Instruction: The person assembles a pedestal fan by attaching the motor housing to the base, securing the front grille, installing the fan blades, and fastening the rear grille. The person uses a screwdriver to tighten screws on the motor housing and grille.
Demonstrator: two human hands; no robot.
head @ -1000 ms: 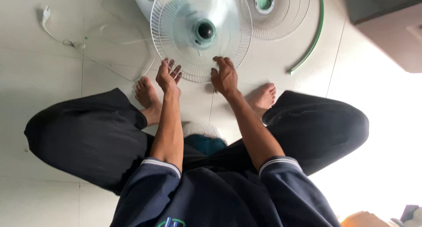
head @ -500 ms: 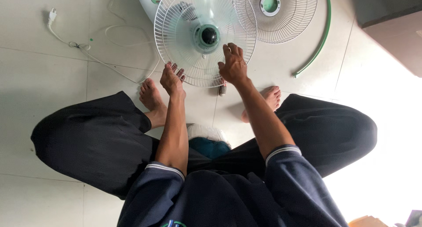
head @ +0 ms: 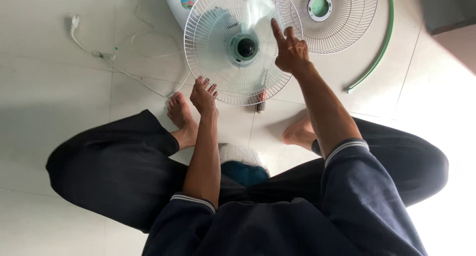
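Here the fan (head: 243,45) lies on the floor (head: 59,102) at the upper centre of the frame. The left hand (head: 204,96) grips its wire guard's lower rim with curled fingers; the right hand (head: 290,50), fingers loosely spread, touches the guard's right edge, holding nothing.

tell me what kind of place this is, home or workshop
Most likely a room in a home, not a workshop. The person squats barefoot on a pale tiled floor, with a part-dismantled electric fan lying on it, its loose wire guard beside it and its power cord unplugged.
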